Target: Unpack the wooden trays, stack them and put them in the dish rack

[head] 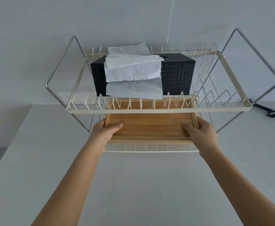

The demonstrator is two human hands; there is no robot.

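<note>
A stack of wooden trays (151, 126) lies flat on the lower tier of the cream wire dish rack (149, 148), partly under the upper tier's front rail. My left hand (105, 133) grips the stack's left edge, thumb inside the top tray. My right hand (199, 133) grips its right edge the same way. The stack's far part shows through the upper tier's wires. How many trays are stacked I cannot tell.
A black tissue box (176, 75) with white tissues (132, 70) draped over it sits on the rack's upper tier (221, 108). Chrome side frames (58, 69) flank the rack. A white socket strip (78, 99) and a black wheeled object (271, 112) lie on the white counter (141, 185).
</note>
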